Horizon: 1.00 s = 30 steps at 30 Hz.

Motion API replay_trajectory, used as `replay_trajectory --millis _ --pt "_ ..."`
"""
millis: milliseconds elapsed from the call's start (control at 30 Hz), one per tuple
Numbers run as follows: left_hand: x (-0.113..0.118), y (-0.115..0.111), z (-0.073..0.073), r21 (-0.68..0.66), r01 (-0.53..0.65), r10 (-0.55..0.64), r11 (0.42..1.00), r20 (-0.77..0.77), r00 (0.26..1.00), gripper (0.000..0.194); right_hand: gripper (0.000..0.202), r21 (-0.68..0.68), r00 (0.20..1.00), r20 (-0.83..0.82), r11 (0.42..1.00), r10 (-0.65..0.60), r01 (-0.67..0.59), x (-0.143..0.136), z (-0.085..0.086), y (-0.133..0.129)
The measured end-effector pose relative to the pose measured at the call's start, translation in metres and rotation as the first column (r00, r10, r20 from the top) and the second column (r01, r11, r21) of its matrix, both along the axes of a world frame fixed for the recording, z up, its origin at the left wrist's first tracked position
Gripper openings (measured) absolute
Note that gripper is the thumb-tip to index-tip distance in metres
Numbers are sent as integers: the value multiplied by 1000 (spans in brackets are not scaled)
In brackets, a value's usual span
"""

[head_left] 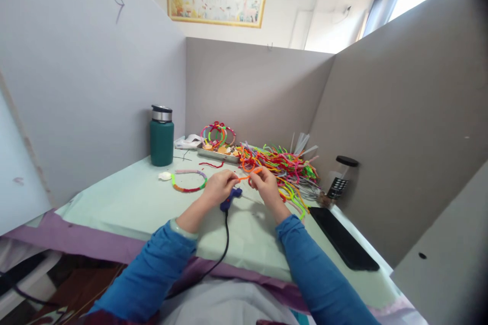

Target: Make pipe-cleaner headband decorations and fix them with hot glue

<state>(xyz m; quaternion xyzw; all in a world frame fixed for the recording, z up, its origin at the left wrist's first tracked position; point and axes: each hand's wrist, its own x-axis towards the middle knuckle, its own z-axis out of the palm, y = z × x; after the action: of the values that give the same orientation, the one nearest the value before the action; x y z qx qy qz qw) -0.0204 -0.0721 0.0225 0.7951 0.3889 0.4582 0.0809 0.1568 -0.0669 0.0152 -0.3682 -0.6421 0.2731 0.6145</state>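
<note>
An orange pipe cleaner (245, 178) stretches between my two hands above the table. My left hand (219, 186) pinches its left end with fingertips pressed together. At the other side my right hand (265, 185) closes its fingers on the same pipe cleaner, near where it bends. Just below them lies a blue glue gun (231, 199) with a black cord. Left of my hands a ring of multicoloured pipe cleaner (189, 190) rests on the table, with a small white piece (164, 176) beside it.
A pile of colourful pipe cleaners (282, 162) lies behind my right hand. Finished-looking rings stand on a metal tray (218, 155). Around the table are a green bottle (161, 137), a dark-lidded clear jar (340, 177), a black flat slab (341, 238) and grey partitions (251, 86).
</note>
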Motion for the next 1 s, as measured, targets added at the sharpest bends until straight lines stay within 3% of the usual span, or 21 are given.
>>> replay_trajectory --millis 167,333,467,567,633,667,733,800,867,1000 --pt "0 5 2 -164 105 -51 981 304 951 17 13 -102 994 -106 994 34 -45 -3 2 -2" --pt "0 8 1 -291 238 -17 927 601 799 24 17 -145 992 -79 984 96 -107 -13 4 -13" --pt "-1 6 3 -317 355 -9 880 735 678 28 21 -139 982 -81 974 170 -180 -31 -1 -16" --pt "-4 4 4 -328 490 -67 807 774 629 32 21 -117 984 -66 978 166 -173 -36 -6 -14" --pt "-6 5 4 -369 521 -81 770 752 654 32 19 -88 993 -32 990 111 -114 -31 -6 -12" --pt "-7 6 4 -390 487 -69 782 721 689 32 18 -66 997 0 995 73 -73 -26 -5 -11" --pt "-8 8 2 -378 317 -23 870 611 792 32 15 -13 995 95 1000 -13 14 -15 -3 -10" --pt "-9 9 1 -266 101 26 959 438 899 33 13 46 976 199 995 -92 85 -5 0 -10" --pt "-9 10 0 -117 -35 64 992 250 966 32 12 113 945 293 987 -147 118 1 2 -11" --pt "-8 7 -3 53 -104 104 993 10 995 26 10 232 880 441 970 -175 77 2 1 -12"
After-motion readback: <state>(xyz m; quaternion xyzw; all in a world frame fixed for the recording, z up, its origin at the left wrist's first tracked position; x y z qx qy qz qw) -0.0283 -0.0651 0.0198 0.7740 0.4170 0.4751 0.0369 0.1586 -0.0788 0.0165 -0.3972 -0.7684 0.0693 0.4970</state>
